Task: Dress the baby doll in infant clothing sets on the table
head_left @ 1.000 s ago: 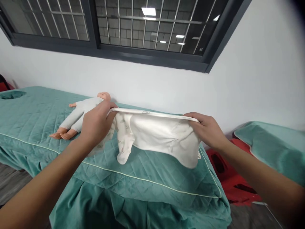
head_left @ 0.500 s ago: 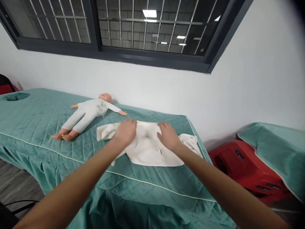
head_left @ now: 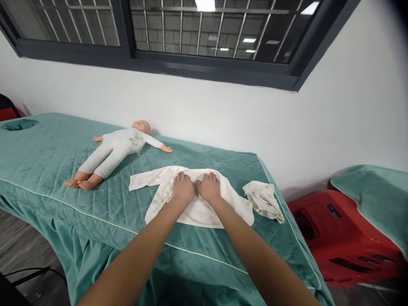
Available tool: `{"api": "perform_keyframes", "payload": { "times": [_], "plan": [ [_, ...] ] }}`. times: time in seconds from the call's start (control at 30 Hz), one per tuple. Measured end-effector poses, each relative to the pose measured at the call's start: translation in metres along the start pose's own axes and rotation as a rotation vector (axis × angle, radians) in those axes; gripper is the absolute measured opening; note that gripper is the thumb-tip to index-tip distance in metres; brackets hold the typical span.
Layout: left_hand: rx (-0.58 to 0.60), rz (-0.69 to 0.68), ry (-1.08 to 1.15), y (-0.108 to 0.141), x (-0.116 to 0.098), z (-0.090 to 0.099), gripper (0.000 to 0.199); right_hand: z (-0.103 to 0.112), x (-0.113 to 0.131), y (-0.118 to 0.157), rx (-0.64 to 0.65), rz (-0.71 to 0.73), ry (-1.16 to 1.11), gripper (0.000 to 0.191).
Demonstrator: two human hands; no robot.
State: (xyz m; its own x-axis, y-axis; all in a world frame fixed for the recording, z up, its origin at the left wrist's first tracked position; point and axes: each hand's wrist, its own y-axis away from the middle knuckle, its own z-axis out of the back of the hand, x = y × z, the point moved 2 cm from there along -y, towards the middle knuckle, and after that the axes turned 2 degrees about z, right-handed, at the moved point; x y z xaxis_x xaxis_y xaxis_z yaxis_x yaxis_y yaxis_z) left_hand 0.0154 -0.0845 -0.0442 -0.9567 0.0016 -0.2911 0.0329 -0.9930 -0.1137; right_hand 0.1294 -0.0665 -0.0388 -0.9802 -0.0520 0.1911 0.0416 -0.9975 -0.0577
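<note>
A small white garment (head_left: 200, 214) with one printed sleeve stretched to the left lies on the green quilted bed (head_left: 105, 208). Both hands are on its upper middle, close together. My left hand (head_left: 183, 187) rests on the cloth with fingers bent and pressed together at its edge. Beside it, my right hand (head_left: 208, 186) has its fingers curled onto the same cloth, thumb toward the left hand. To the right of the garment is a crumpled printed cloth (head_left: 264, 199). A baby doll (head_left: 119, 146) in white lies on its back at the upper left, arms spread.
Behind the bed is a white wall (head_left: 223, 117) with a barred, dark-framed window (head_left: 210, 70). A red plastic chair (head_left: 334, 233) partly under green fabric (head_left: 379, 195) stands at the right. The bed has a hole (head_left: 19, 124) at far left.
My hands have come closer together on the garment. Its left side is now spread wider, with more printed fabric showing. The view has shifted slightly.
</note>
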Motion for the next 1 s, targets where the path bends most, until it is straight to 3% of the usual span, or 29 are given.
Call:
{"api": "perform_keyframes", "payload": {
  "times": [0.1, 0.23, 0.33, 0.5, 0.63, 0.83, 1.0],
  "plan": [
    [0.001, -0.017, -0.002, 0.003, -0.007, -0.006, 0.047, -0.004, 0.007, -0.003, -0.036, -0.053, 0.007, 0.059],
    [-0.008, -0.073, -0.006, 0.013, -0.009, -0.013, 0.050, -0.009, 0.011, 0.005, -0.163, -0.016, 0.007, 0.052],
    [-0.047, -0.004, -0.033, 0.010, -0.004, -0.011, 0.053, -0.009, 0.008, 0.011, -0.258, 0.001, -0.015, 0.042],
    [-0.142, 0.091, -0.050, -0.005, -0.001, -0.003, 0.056, -0.009, 0.006, 0.014, -0.286, -0.006, -0.022, 0.035],
    [-0.247, 0.025, -0.009, -0.007, -0.001, -0.002, 0.059, -0.012, 0.007, 0.011, -0.288, -0.046, -0.029, 0.045],
    [-0.245, 0.034, 0.097, -0.003, 0.002, 0.000, 0.058, -0.013, 0.006, 0.008, -0.208, -0.109, -0.029, 0.063],
    [-0.267, 0.017, 0.130, 0.001, 0.005, 0.011, 0.055, -0.005, 0.006, 0.015, -0.293, -0.145, -0.029, 0.067]
  ]
}}
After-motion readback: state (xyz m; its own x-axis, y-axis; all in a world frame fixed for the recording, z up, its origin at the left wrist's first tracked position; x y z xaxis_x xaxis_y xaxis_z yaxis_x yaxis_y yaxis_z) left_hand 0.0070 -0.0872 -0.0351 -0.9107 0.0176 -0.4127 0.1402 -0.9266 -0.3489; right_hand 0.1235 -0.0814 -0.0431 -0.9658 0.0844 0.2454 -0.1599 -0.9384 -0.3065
